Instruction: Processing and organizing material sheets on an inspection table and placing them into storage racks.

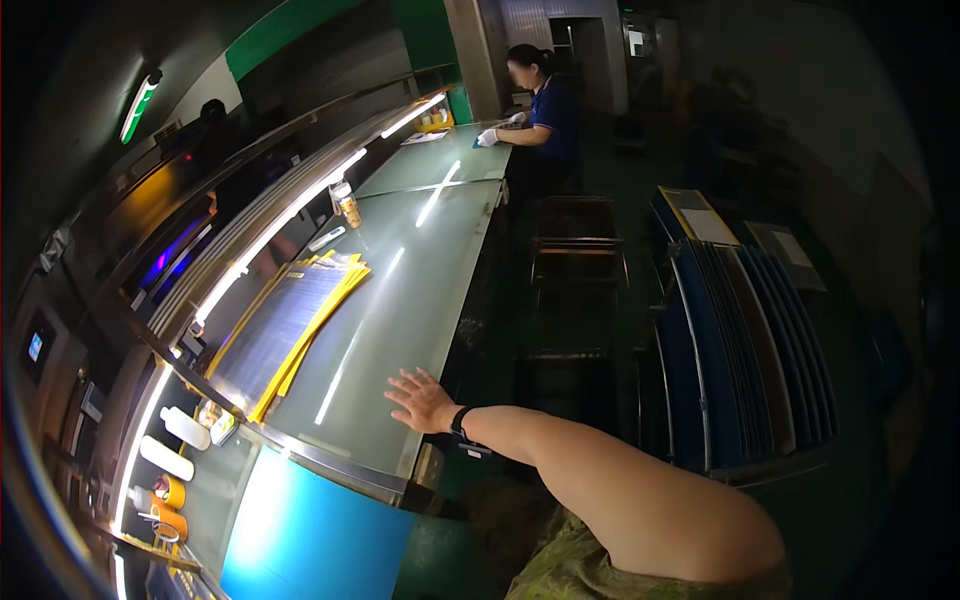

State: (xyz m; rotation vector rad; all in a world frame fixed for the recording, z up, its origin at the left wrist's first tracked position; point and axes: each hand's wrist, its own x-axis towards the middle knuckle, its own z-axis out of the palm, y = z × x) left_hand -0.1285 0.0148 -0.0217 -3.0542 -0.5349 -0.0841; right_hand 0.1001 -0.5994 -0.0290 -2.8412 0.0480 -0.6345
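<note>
My right hand (421, 401) reaches in from the lower right, its fingers spread and holding nothing. It is over the near edge of a long glass-topped table (400, 320); whether the palm touches the glass I cannot tell. A dark band sits on my right wrist. Nearest to the hand on the table is a stack of grey sheets with yellow borders (290, 320), farther left. A bright blue sheet (310, 525) lies on the closer section of table, below the hand. My left hand is out of view.
White bottles (166, 457) and orange tape rolls (170, 520) stand at the left. A jar (347, 205) stands by the lit shelf. A co-worker (555, 115) in white gloves handles something at the far end. Racked blue panels (740, 350) and dark carts (578, 245) stand at right.
</note>
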